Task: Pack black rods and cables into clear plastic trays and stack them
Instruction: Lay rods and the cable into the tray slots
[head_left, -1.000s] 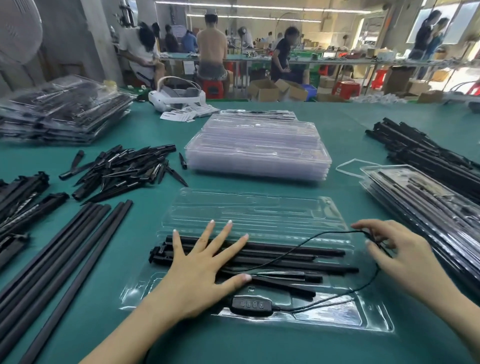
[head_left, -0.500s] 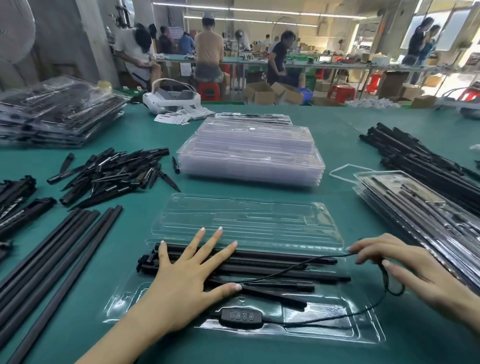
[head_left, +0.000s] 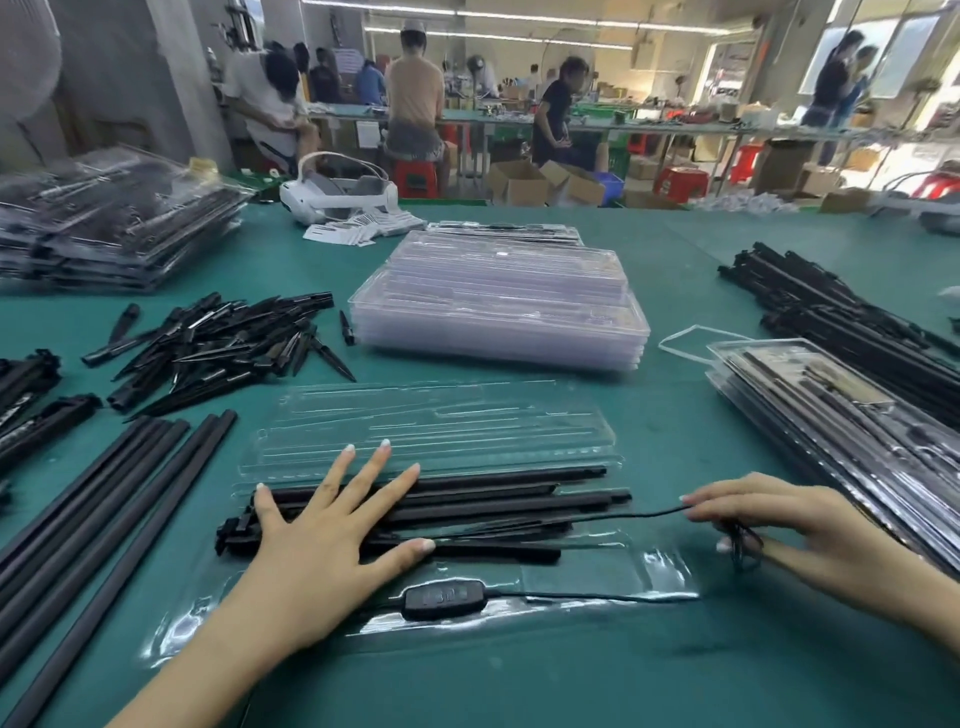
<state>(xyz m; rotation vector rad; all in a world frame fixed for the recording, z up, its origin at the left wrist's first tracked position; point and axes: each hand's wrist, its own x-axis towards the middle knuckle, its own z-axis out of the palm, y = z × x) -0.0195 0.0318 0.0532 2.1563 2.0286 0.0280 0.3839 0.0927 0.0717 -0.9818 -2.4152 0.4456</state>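
The rods (head_left: 467, 499) lie left to right in the open tray (head_left: 660, 571) on the desk (head_left: 675, 415). The left hand (head_left: 322, 540) lies flat on them — fingers straight. The right hand (head_left: 779, 525) pinches the cable (head_left: 623, 515) just right of the tray — it must coil leftward in.

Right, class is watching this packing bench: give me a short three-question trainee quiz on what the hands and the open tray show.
1. True or false: the left hand lies flat with spread fingers on the black rods in the open clear tray.
2. What does the right hand hold?
A. a rod
B. the thin black cable
C. an empty tray
3. Fill in: the stack of empty clear trays sits ____ the open tray, farther from the person.

Key: 1 true; 2 B; 3 behind.
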